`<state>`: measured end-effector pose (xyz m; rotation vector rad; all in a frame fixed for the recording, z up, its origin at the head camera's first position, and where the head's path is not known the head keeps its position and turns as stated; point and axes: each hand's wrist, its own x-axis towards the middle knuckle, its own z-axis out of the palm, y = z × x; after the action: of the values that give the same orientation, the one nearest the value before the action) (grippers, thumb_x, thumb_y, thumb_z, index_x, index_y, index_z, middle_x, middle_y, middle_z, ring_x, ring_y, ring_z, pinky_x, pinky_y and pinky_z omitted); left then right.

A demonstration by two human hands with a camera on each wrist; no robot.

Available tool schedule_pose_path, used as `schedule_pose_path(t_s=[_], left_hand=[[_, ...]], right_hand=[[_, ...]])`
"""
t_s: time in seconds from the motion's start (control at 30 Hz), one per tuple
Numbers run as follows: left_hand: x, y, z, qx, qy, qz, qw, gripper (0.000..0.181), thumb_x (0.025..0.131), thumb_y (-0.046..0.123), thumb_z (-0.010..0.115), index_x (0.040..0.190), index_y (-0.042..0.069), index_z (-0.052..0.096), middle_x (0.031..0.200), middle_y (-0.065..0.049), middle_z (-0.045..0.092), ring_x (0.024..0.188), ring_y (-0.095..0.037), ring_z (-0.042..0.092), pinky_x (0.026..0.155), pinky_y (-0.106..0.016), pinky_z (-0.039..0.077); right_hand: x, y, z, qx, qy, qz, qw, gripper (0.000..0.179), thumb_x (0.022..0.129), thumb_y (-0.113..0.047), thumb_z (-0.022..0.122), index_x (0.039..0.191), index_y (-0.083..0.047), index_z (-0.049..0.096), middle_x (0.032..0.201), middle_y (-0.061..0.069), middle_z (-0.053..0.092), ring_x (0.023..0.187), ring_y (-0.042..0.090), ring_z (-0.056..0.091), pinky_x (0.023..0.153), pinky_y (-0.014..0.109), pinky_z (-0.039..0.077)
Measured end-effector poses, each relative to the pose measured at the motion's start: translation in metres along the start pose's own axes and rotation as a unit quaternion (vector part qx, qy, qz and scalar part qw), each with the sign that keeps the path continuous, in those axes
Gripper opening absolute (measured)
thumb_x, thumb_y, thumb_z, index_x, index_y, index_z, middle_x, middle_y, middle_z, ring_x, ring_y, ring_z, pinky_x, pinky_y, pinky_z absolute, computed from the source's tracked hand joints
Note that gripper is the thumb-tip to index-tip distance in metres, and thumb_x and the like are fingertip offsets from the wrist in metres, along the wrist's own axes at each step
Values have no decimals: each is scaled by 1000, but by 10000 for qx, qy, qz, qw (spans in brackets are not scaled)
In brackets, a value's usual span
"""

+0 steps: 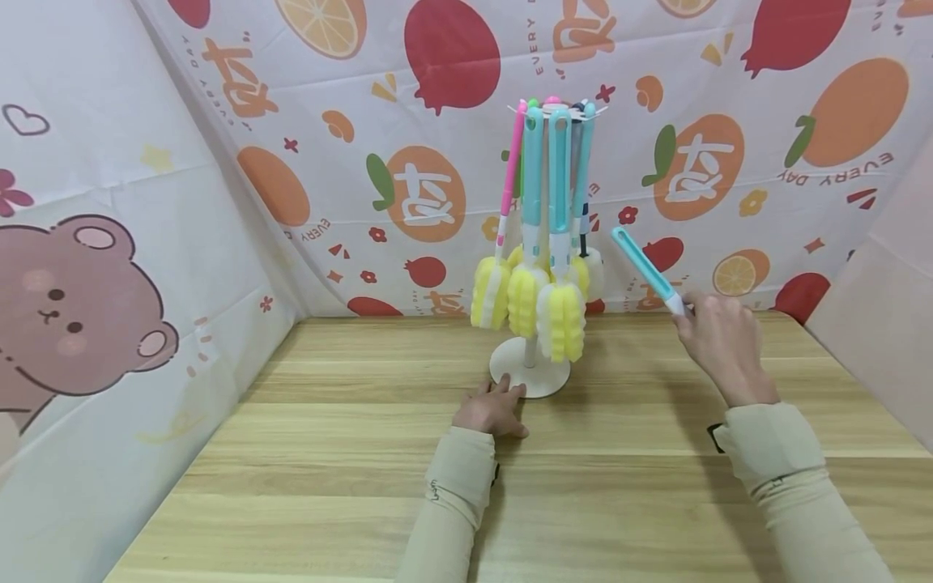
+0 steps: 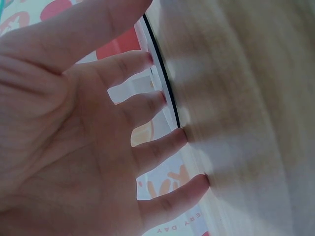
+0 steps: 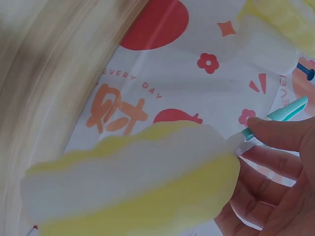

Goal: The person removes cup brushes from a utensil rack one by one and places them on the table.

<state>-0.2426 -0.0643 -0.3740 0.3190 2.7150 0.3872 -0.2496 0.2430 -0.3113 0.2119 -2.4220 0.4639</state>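
Observation:
My right hand (image 1: pixel 722 340) pinches a sponge bottle brush by the neck, its turquoise handle (image 1: pixel 645 267) slanting up to the left. In the right wrist view the brush's yellow and white sponge head (image 3: pixel 133 177) extends from the thumb and fingers. My left hand (image 1: pixel 492 411) lies with spread fingers at the round white base (image 1: pixel 528 380) of a brush stand. The left wrist view shows its fingertips along the base's rim and the table. Several sponge brushes with turquoise, pink, green and dark handles hang around the stand, among them a front turquoise one (image 1: pixel 560 174).
The stand is on a wooden table (image 1: pixel 328 486). A white cloth with fruit prints (image 1: pixel 335 194) hangs behind the table's back edge. Another cloth with a bear print (image 1: pixel 80 300) hangs on the left, and a pale panel (image 1: pixel 889 324) rises on the right.

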Motion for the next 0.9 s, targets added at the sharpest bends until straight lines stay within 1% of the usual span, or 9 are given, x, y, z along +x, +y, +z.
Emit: schedule_pose_path(t_s=[0.1,0.4,0.53,0.73,0.9], left_hand=[[0,0,0,4,6,7,10000,73,92,32,76,156,19,43,166,-7,25,152,-34,16,118,-60,17],[0,0,-1,-18,-9,-14,10000,72,92,32,76,155,19,44,166,-7,25,153,-34,16,118,-61,17],[0,0,-1,10,-19,-38,10000,72,91,32,76,155,20,44,166,-6,25,153,-34,16,118,-60,18],[1,0,-1,2,-47,-14,10000,72,92,32,76,155,20,44,166,-7,25,153,-34,15,118,-60,17],[1,0,-1,-23,-49,-9,10000,72,92,32,76,155,19,43,167,-7,24,153,-34,15,118,-61,17]], right_hand=[[-1,3,1,-36,-73,20,10000,20,87,2,73,102,15,69,70,24,61,48,28,44,39,35,32],[-2,7,3,-71,-100,-14,9999,21,87,1,73,103,15,70,71,24,61,48,27,43,40,35,32],[-2,8,3,-164,-143,4,9998,21,87,1,73,103,15,70,71,24,61,49,27,43,39,36,32],[-4,11,3,-393,-210,26,9990,20,86,2,72,102,14,71,63,18,56,48,27,42,37,36,31],[-6,17,4,-450,-156,-10,9989,17,85,2,72,98,12,70,64,18,58,49,29,45,37,39,34]])
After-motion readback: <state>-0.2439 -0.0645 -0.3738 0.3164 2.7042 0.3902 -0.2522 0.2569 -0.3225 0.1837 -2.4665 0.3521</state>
